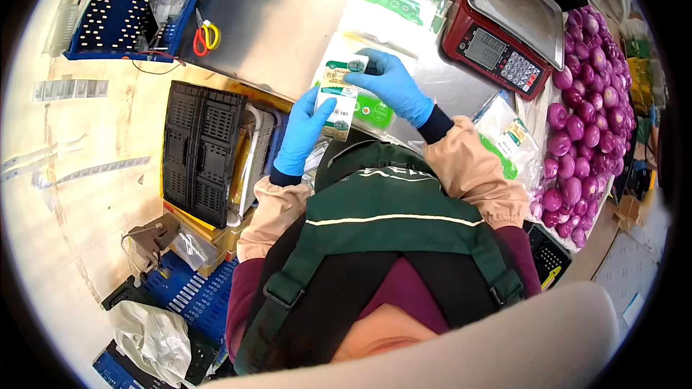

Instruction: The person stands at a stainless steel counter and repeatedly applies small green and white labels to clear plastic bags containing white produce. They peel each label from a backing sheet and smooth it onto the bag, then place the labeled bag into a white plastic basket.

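In front of my chest I hold a strip of printed labels (337, 97), white with green and yellow parts. My left hand (303, 132), in a blue glove, pinches its lower left side. The right hand (398, 86), gloved the same way, grips its upper end between thumb and fingers. Beneath and beyond the hands, flat plastic bags (393, 11) with green print lie on the metal table (281, 0). A green-printed bag (373, 111) shows just below my right hand. Further right lies a clear bag (497, 133) bearing a similar label.
A red scale (461, 36) with a metal pan stands at the right. Past it, many peeled purple onions (587, 115) are heaped. Scissors (206, 37) with red and yellow handles lie at the table's left edge, beside a blue crate (115, 14). Black folded crates (202, 151) stand left.
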A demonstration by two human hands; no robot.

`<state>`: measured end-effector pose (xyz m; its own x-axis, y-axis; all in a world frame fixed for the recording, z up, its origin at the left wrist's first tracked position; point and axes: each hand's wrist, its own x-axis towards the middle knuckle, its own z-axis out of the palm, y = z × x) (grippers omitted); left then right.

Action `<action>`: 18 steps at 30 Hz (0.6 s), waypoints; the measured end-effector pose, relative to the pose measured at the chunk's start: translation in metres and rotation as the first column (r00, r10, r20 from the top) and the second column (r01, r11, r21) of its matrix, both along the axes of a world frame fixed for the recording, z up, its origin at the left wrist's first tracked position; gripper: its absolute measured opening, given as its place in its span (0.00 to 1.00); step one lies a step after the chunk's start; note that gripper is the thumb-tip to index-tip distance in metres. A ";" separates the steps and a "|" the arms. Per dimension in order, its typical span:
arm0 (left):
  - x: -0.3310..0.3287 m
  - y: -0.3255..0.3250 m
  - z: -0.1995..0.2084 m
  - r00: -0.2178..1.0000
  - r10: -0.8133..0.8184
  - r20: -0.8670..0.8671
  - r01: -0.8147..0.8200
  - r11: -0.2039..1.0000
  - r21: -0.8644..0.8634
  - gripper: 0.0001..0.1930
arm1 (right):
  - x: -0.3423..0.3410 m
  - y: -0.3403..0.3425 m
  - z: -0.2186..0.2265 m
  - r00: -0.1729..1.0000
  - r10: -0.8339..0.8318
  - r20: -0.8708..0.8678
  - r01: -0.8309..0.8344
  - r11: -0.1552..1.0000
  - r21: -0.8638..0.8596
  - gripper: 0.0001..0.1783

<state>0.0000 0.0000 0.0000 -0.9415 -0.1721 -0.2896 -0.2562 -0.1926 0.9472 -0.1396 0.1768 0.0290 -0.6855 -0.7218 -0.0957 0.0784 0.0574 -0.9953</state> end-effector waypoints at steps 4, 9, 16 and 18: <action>-0.016 0.048 0.028 0.980 0.093 -0.174 -0.070 0.988 0.134 0.28 | 0.024 0.034 -0.010 0.957 -0.085 0.279 0.092 0.996 -0.015 0.15; -0.023 0.017 -0.010 1.000 0.004 0.011 -0.006 0.985 0.174 0.21 | 0.019 0.026 -0.025 0.999 0.019 0.040 -0.030 0.961 0.276 0.14; -0.045 0.022 -0.063 0.945 0.123 0.304 -0.167 0.978 0.124 0.16 | 0.002 0.067 -0.069 0.843 -0.530 -0.085 0.534 0.846 0.018 0.15; -0.070 0.026 -0.070 0.963 0.111 0.247 -0.135 0.988 0.081 0.14 | -0.009 0.045 -0.065 0.858 -0.431 -0.281 0.440 0.897 -0.033 0.15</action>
<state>-0.0702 0.0260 -0.0705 -0.8151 -0.2425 -0.5261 -0.4431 -0.3241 0.8358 -0.1485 0.2218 -0.0359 -0.9309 -0.3432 0.1246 -0.1725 0.1125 -0.9786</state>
